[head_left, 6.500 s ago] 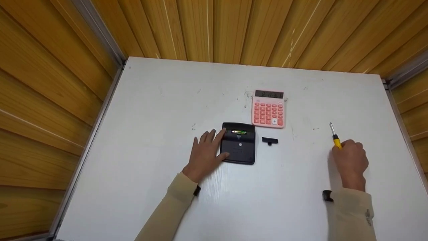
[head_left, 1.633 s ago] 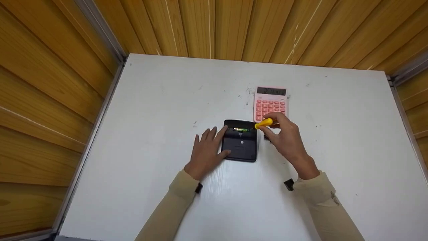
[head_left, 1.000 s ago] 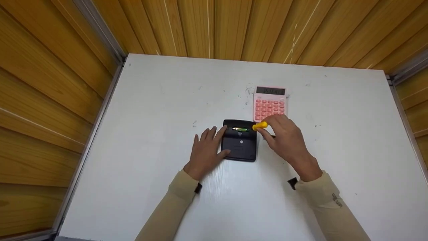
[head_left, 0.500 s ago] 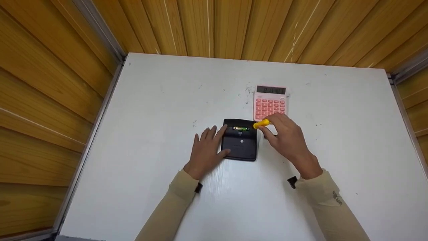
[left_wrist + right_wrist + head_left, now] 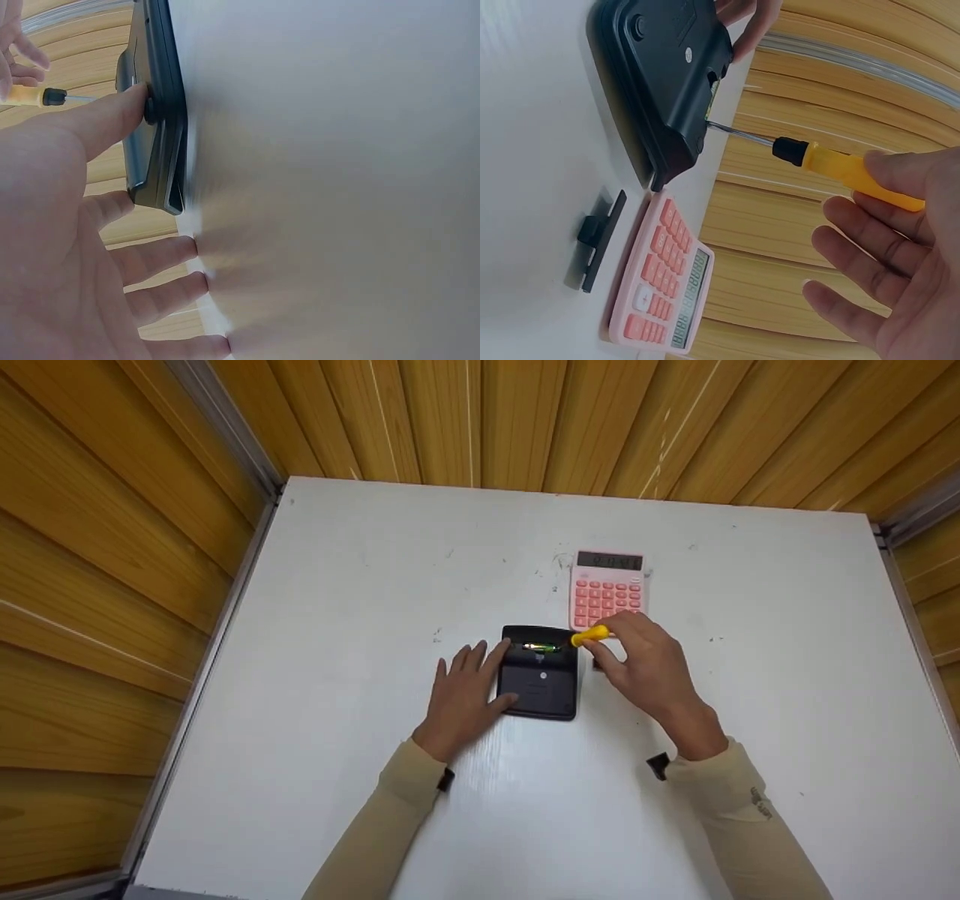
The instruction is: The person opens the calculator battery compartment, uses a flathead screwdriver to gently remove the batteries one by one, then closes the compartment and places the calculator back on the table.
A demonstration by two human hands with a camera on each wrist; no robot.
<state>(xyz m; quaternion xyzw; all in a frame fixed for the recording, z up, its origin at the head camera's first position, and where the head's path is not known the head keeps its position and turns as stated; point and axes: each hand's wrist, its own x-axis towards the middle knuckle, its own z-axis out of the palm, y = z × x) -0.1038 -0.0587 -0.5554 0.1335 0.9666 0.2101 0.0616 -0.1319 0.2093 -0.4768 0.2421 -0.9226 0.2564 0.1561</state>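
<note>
A black calculator (image 5: 540,694) lies face down on the white table, its battery compartment uncovered and a green battery (image 5: 540,647) inside. My left hand (image 5: 461,701) rests at its left side, thumb and index finger touching the casing and the other fingertips on the table. Between thumb and index finger, my right hand (image 5: 649,667) pinches the yellow handle of a screwdriver (image 5: 847,169). In the right wrist view the screwdriver's metal tip meets the calculator at the compartment's end. The black battery cover (image 5: 596,244) lies beside it, mostly hidden by my right hand in the head view.
A pink calculator (image 5: 607,589) lies face up just behind the black one, partly covered by my right hand in the head view. The white table (image 5: 337,660) is bounded by wood-panelled walls (image 5: 510,427) at the back and sides.
Since the oldest frame, my right hand has brought the screwdriver left from the table's right side to the compartment. During the last second its handle tilts slightly; my left hand stays put.
</note>
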